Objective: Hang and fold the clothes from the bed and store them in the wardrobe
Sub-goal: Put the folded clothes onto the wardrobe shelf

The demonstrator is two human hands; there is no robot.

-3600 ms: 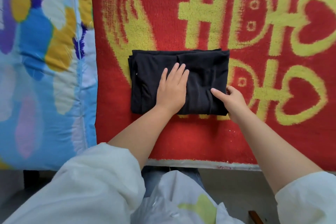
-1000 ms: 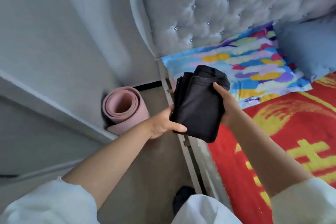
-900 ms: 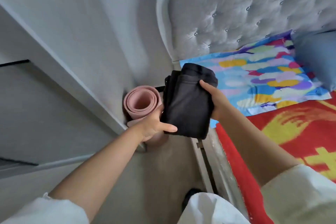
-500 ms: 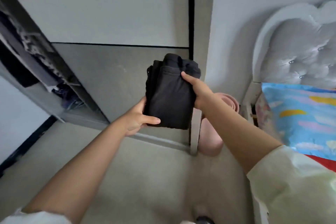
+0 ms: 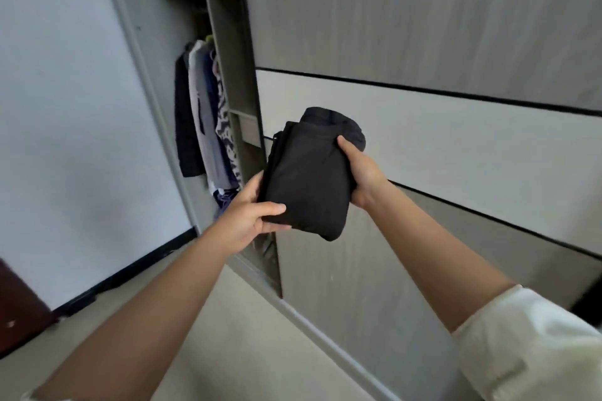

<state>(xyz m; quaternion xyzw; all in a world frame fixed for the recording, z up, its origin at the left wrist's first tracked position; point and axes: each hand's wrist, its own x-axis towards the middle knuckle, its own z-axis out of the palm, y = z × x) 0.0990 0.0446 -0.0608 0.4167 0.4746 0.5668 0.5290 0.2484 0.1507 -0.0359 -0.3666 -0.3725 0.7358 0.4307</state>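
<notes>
Now I carry the folded black garment (image 5: 309, 179) toward the wardrobe (image 5: 423, 26), my left hand (image 5: 242, 216) gripping its near left corner, thumb on top, my right hand (image 5: 361, 169) clasping its right edge. Storing seems the step in hand; next I must reach left, past the sliding door (image 5: 423, 146), to the open compartment (image 5: 224, 75) beside the hanging clothes (image 5: 205, 120).

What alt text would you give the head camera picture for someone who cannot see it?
Two bare hands, left hand and right hand, hold a folded black cloth bundle in front of a grey wardrobe with sliding doors. Through its open left side, dark, grey and patterned hanging garments show beside a pale wall.
</notes>
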